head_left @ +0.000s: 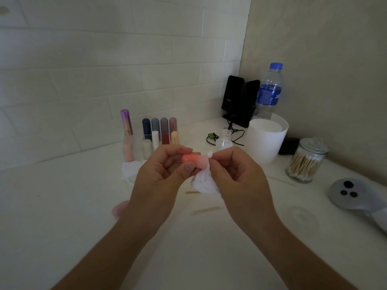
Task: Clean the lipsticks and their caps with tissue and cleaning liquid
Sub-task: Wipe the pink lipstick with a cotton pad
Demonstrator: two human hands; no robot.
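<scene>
My left hand point(161, 172) pinches a pink lipstick cap point(193, 160) held sideways above the counter. My right hand point(236, 172) pinches a white tissue point(204, 182) whose twisted tip sits at the cap's open right end. Behind the hands, a clear organizer point(138, 147) holds several lipsticks point(160, 127) in blue, grey, purple, red and cream. A small clear bottle point(225, 140) with no cap stands just behind my right hand. A pink piece point(120, 208) lies on the counter beside my left forearm, partly hidden.
A used tissue point(132, 169) lies by the organizer. A white tub point(267, 137), a water bottle point(270, 91), a black device point(240, 101) with cord and a glass jar of cotton swabs point(306, 162) stand at the right. A grey controller point(351, 194) and wooden sticks point(207, 210) lie on the counter.
</scene>
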